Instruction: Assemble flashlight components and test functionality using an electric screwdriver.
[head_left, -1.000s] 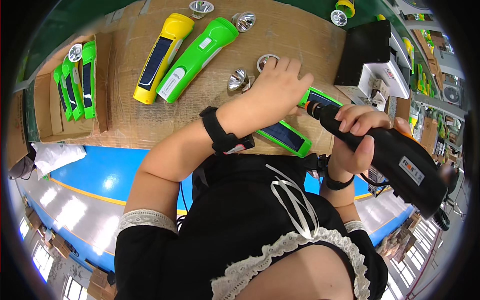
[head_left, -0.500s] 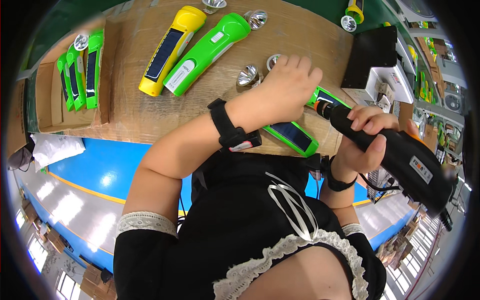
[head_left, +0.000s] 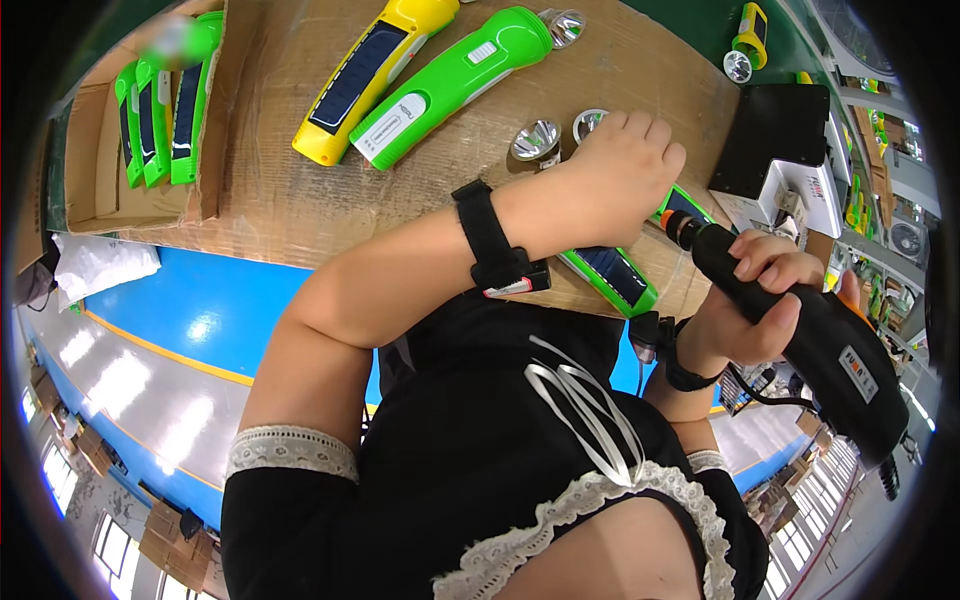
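My right hand [head_left: 762, 305] is wrapped round a black electric screwdriver [head_left: 845, 355], whose orange-ringed nose points toward my left hand. Curled over the bench, my left hand [head_left: 618, 185] hides its own fingertips, so what they grip cannot be made out. Beneath it, a green flashlight part with a dark solar panel [head_left: 615, 278] juts out toward my body. Another green piece with a dark panel [head_left: 690, 203] shows between the hand and the screwdriver's tip. Beside the left wrist lie a silver reflector [head_left: 535, 140] and a second reflector [head_left: 589, 124], partly covered by the hand.
A yellow flashlight [head_left: 360, 80] and a green flashlight [head_left: 455, 85] lie side by side on the cardboard-topped bench [head_left: 275, 200]. At left, an open carton [head_left: 95, 205] holds several green flashlights. A black-and-white box [head_left: 770, 135] stands at right; behind it is another yellow flashlight [head_left: 751, 38].
The view has shifted, so bench items sit higher and mostly further right. Both hands keep nearly the same pose; the screwdriver stays in my right hand.
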